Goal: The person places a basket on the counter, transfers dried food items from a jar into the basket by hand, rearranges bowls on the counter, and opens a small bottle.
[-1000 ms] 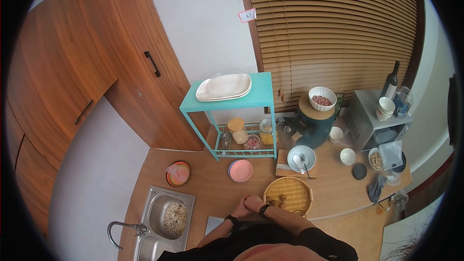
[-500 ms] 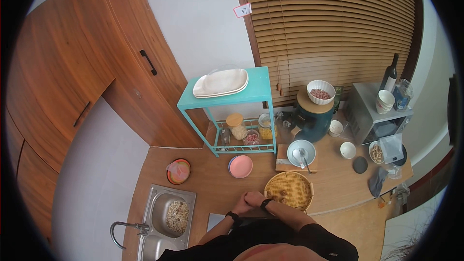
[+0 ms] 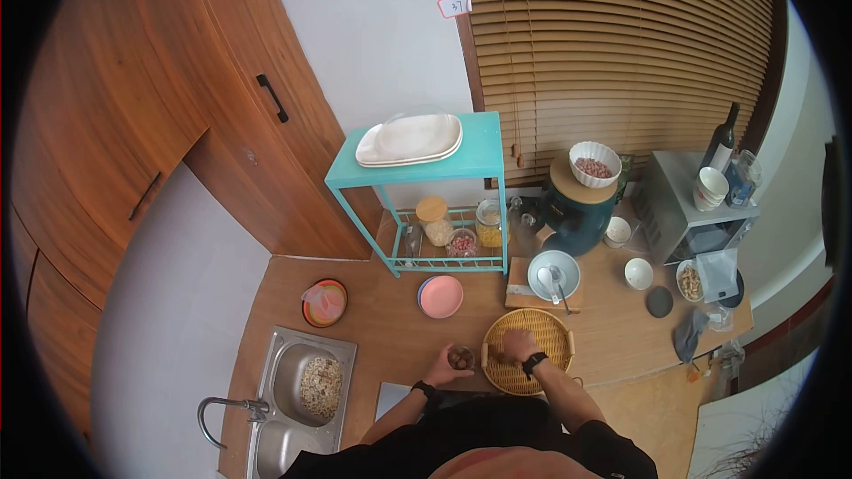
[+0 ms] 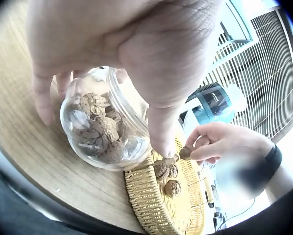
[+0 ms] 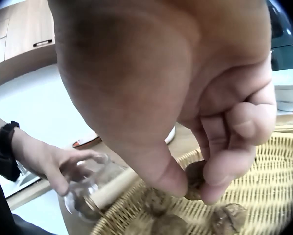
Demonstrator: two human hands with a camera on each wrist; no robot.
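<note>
A round clear glass jar (image 4: 87, 154) with several walnuts inside stands on the counter left of the basket. My left hand (image 3: 441, 370) grips it, thumb on one side and fingers on the other. Over the round woven basket (image 3: 555, 348) is my right hand (image 3: 517, 345), its thumb and fingertips pinching a walnut (image 5: 195, 180). Several more walnuts (image 4: 173, 188) lie in the basket below that hand, on the side nearest the jar.
Pink plates (image 3: 441, 297) sit behind the jar, and a pale blue bowl (image 3: 568, 266) with spoons stands behind the basket. At the left is a sink (image 3: 293, 350). A turquoise shelf (image 3: 484, 168) rises at the back.
My hands were together just left of the basket and have parted. The right moved right, over the basket, and now pinches a walnut; the left holds the jar, now visible.
</note>
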